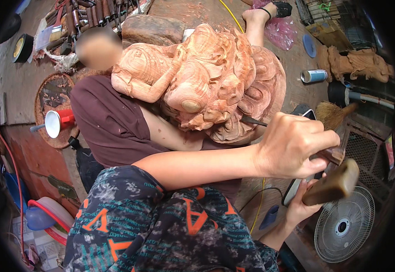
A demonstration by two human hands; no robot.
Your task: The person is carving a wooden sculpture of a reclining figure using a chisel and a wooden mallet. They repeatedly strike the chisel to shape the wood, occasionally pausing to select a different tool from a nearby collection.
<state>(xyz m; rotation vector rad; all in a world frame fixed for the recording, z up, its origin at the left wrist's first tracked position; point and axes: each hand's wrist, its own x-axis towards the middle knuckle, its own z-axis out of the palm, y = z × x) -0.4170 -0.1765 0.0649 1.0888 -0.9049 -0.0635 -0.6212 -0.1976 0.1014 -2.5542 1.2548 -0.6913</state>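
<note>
A carved reddish wooden figure (197, 81) lies on its side across my lap, with its round petal-patterned base (270, 81) toward the right. My left hand (292, 145) is wrapped around the handle of a wood chisel (255, 121). The narrow dark blade points left, its tip at the carving's lower edge near the base. Just below and to the right, my right hand (302, 204) grips a wooden mallet (333, 183). The mallet's brown head is close to the butt of the chisel handle; I cannot tell if they touch.
Many carving tools (95, 13) and a paintbrush (56, 31) lie at the far left. A red cup (66, 119) stands on a round tray (41, 93). A fan (342, 225) is at the lower right. Farther back are a spray can (314, 76), a brush broom (331, 114) and another carving (363, 63).
</note>
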